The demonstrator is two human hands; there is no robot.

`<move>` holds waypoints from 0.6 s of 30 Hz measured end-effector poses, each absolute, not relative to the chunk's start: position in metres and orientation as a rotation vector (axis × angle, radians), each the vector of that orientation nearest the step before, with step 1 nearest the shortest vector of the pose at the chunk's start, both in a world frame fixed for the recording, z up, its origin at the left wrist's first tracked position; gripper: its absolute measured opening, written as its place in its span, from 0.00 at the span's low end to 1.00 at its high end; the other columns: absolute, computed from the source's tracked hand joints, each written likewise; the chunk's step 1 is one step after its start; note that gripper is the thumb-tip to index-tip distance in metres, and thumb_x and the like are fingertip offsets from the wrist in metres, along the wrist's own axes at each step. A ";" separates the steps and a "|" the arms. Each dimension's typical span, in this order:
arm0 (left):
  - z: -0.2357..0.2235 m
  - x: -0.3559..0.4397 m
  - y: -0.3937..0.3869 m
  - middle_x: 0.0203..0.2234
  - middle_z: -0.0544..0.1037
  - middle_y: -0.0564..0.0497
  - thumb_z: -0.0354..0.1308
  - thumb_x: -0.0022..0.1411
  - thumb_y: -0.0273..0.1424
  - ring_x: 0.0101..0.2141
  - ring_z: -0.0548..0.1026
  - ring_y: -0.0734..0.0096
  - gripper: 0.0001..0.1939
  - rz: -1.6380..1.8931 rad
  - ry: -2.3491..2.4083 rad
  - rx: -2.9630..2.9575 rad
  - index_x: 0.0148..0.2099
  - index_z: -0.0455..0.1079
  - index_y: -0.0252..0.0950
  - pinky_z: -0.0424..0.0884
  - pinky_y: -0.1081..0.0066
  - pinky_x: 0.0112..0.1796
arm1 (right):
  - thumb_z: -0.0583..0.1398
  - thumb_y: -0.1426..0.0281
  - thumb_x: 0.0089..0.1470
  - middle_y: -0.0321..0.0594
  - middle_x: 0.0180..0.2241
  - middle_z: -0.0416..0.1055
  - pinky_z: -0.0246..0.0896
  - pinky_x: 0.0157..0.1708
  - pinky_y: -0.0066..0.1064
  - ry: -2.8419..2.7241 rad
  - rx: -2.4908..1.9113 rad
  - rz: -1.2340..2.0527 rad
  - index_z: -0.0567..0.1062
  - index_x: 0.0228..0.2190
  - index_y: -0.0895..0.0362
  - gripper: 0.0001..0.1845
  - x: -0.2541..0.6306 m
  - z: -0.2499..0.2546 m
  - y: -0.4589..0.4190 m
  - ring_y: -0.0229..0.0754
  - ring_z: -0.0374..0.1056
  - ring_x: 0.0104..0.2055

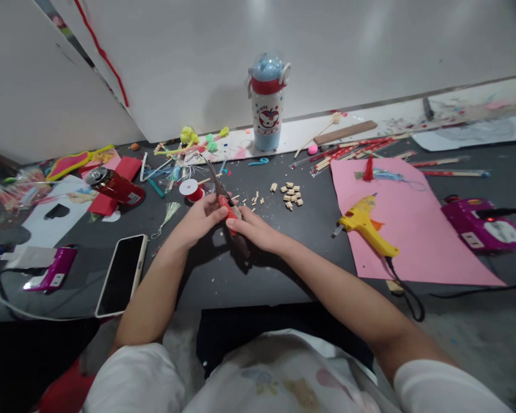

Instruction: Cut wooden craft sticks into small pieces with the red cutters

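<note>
Both hands meet over the dark table (279, 269), around a red-handled cutting tool (227, 211). Its thin dark blade points away from me, and a dark end sticks out below toward me. Whether it is scissors or shears I cannot make out. My left hand (204, 218) is closed on its left side, thumb on the red part. My right hand (258, 228) grips it from the right, thumb also on the red. Small cut wooden stick pieces (289, 195) lie in a loose pile to the right, with tiny bits (255, 198) just beyond my fingers.
A spool of red thread (191, 190) stands beyond my left hand. Left are a red can (116, 186) and a phone (122, 275). A bottle (267, 103) stands at the back. Right, a yellow glue gun (367, 226) lies on pink paper (417, 235), near a purple power strip (484, 223).
</note>
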State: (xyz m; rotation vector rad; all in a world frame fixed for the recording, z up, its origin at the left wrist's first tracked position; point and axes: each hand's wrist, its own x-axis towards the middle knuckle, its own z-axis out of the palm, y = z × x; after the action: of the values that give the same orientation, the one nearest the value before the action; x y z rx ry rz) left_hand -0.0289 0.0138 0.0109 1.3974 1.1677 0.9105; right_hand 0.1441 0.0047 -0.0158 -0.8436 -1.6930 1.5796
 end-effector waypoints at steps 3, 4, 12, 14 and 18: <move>0.011 -0.022 0.010 0.37 0.80 0.41 0.66 0.46 0.50 0.37 0.78 0.60 0.30 0.901 1.119 1.317 0.45 0.72 0.34 0.75 0.63 0.40 | 0.59 0.54 0.51 0.47 0.53 0.63 0.56 0.57 0.43 -1.638 -0.834 1.635 0.65 0.50 0.58 0.29 0.146 -0.011 0.004 0.47 0.61 0.55; 0.011 -0.021 0.009 0.38 0.80 0.41 0.66 0.46 0.50 0.37 0.78 0.61 0.29 0.904 1.120 1.299 0.45 0.72 0.34 0.75 0.63 0.40 | 0.60 0.54 0.50 0.48 0.55 0.61 0.54 0.58 0.43 -1.650 -0.826 1.645 0.64 0.52 0.58 0.32 0.147 -0.009 0.004 0.48 0.59 0.57; 0.005 -0.019 0.005 0.44 0.78 0.40 0.66 0.49 0.44 0.46 0.76 0.57 0.27 0.966 1.033 1.351 0.47 0.71 0.34 0.73 0.61 0.46 | 0.61 0.56 0.50 0.47 0.48 0.66 0.61 0.51 0.44 -1.759 -0.804 1.644 0.64 0.50 0.61 0.30 0.149 -0.012 0.004 0.47 0.65 0.49; 0.002 -0.018 0.005 0.44 0.78 0.40 0.66 0.50 0.42 0.46 0.76 0.57 0.24 1.014 1.004 1.344 0.46 0.72 0.34 0.72 0.63 0.47 | 0.61 0.56 0.50 0.49 0.53 0.62 0.59 0.54 0.43 -1.743 -0.827 1.622 0.60 0.55 0.61 0.35 0.148 -0.015 0.004 0.47 0.63 0.53; -0.001 -0.016 0.004 0.43 0.79 0.42 0.66 0.49 0.42 0.44 0.77 0.59 0.24 1.075 1.017 1.332 0.46 0.73 0.34 0.73 0.64 0.46 | 0.61 0.57 0.51 0.49 0.58 0.58 0.57 0.57 0.43 -1.712 -0.834 1.616 0.54 0.59 0.59 0.40 0.147 -0.020 0.003 0.48 0.61 0.56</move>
State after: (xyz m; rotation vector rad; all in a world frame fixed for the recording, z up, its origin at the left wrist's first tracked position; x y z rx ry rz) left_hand -0.0165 0.0039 -0.0006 1.3318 1.0174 1.0745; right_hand 0.1466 0.0030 -0.0202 -0.8344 -1.7117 1.6156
